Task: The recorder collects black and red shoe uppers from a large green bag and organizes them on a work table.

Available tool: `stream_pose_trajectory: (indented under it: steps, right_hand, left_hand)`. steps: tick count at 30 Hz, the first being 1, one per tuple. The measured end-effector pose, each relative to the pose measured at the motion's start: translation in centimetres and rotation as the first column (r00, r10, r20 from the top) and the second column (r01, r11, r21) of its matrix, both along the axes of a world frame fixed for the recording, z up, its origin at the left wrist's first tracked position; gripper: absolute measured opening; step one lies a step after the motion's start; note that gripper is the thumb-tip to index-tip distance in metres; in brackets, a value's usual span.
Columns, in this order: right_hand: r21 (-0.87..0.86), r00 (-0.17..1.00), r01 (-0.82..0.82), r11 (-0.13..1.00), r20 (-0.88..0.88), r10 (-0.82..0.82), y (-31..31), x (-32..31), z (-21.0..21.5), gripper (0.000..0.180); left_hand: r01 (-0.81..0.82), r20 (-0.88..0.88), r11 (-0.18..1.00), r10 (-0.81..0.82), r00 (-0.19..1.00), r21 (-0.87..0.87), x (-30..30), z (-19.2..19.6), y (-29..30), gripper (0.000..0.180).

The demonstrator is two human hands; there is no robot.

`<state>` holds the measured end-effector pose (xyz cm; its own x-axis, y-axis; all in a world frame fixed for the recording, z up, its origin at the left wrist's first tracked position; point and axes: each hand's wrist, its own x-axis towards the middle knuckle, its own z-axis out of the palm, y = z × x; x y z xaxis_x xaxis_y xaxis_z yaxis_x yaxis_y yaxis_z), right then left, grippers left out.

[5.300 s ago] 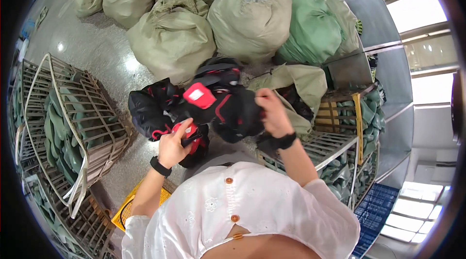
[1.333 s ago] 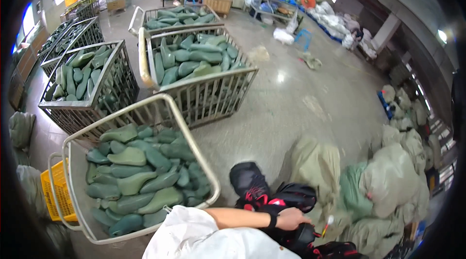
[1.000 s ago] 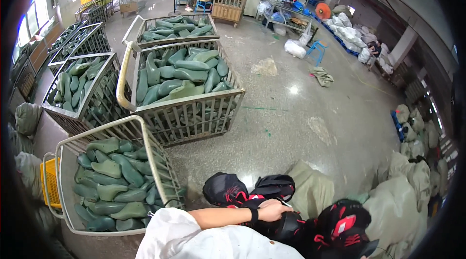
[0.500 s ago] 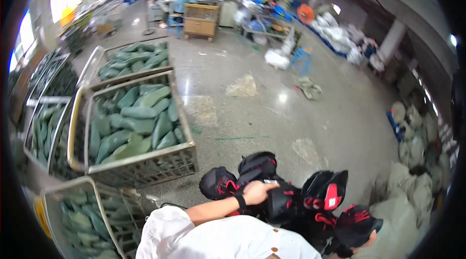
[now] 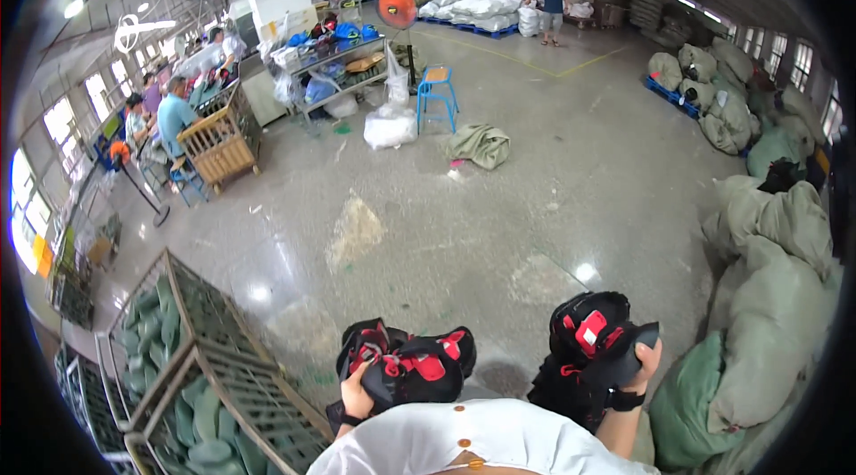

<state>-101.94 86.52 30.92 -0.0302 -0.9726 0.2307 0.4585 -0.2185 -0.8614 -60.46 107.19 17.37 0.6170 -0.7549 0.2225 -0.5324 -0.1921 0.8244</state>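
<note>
My left hand (image 5: 358,393) grips a bunch of black caps (image 5: 392,386) with red linings, held low in front of my white shirt. Its fingers are partly hidden by the fabric. On the other side, my right hand (image 5: 644,368) is closed round the dark brim of a second bunch of black-and-red caps (image 5: 571,381). A whitish label shows on the red part of the topmost one. Floor shows between the two bunches, which hang apart from each other. A dark band circles each wrist.
Metal crates (image 5: 198,350) of green foot-shaped pieces stand at lower left. Large stuffed sacks (image 5: 771,332) line the right side. Ahead are a crumpled green sack (image 5: 481,147), a blue stool (image 5: 437,96), an orange fan (image 5: 397,8) and a standing person (image 5: 553,1). People sit working at far left.
The view has turned to the right, so the crates now sit lower left. My left hand, earlier stretched across the caps with a finger extended, now grips one bunch; the caps have parted into two bunches.
</note>
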Motion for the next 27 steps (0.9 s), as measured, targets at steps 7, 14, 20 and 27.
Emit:
stream_pose_trajectory:
  steps: [7, 14, 20, 27]
  right_hand:
    - [0.070, 0.998, -0.049, 0.996, -0.034, 0.052, -21.2, 12.5, -1.1, 0.033]
    - [0.167, 0.983, 0.068, 0.984, 0.157, -0.094, -39.6, 25.2, -4.1, 0.023]
    - [0.216, 0.997, 0.022, 0.976, 0.073, -0.039, -52.4, 36.8, -3.7, 0.027]
    - [0.239, 0.989, -0.133, 0.962, 0.095, 0.114, -70.9, 52.2, -6.3, 0.027]
  left_hand:
    - [-0.296, -0.192, 0.947, 0.270, 0.944, -0.123, 11.4, 4.4, -13.8, 0.031]
    - [-0.419, -0.193, 0.872, 0.379, 0.905, -0.254, 25.7, 3.0, -29.1, 0.034]
    - [-0.441, -0.348, 0.892, 0.384, 0.855, -0.097, 36.5, 1.5, -41.2, 0.043]
    - [-0.566, -0.226, 0.824, 0.546, 0.806, -0.031, 47.5, -0.8, -56.9, 0.036]
